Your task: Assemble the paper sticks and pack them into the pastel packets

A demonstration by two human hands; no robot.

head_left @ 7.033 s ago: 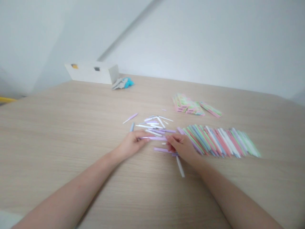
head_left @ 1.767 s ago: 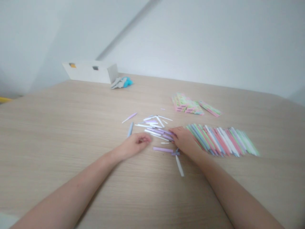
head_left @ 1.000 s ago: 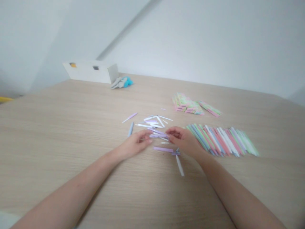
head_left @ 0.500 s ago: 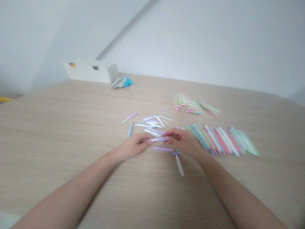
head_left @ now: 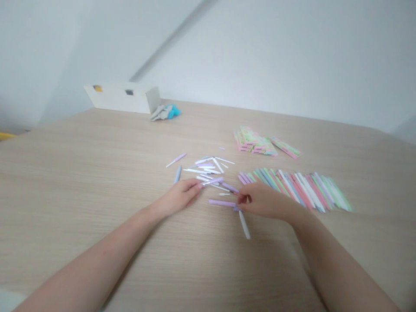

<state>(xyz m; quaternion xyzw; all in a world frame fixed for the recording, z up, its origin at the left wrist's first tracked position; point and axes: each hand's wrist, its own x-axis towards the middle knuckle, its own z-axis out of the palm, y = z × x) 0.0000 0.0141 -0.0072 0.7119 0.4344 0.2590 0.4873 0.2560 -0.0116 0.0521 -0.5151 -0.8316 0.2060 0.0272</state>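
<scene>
My left hand (head_left: pixel 184 194) is closed in a pinch on one end of a light purple pen (head_left: pixel 212 181), which points right and slightly up over the loose parts. My right hand (head_left: pixel 256 197) has its thumb and fingertips together over some small purple pieces (head_left: pixel 236 208); whether it grips one is hidden. Beside these pieces lie a purple pen barrel (head_left: pixel 221 203) and a white pen part (head_left: pixel 244 225). Between and beyond the hands, several white and purple pen parts (head_left: pixel 208 166) are scattered. A blue-grey pen part (head_left: pixel 177 174) rests beyond my left hand.
A long row of coloured pens (head_left: pixel 302 188) lies right, partly behind my right hand. Farther back are stacked pink-and-green packets (head_left: pixel 253 141) and a single packet (head_left: pixel 286 147). A white box (head_left: pixel 120 99) and a grey-and-blue crumpled item (head_left: pixel 165 112) stand at the back left.
My right hand has let go of the purple pen and moved right and down to the small purple pieces. My left hand keeps the pen, now tilted up at its right end.
</scene>
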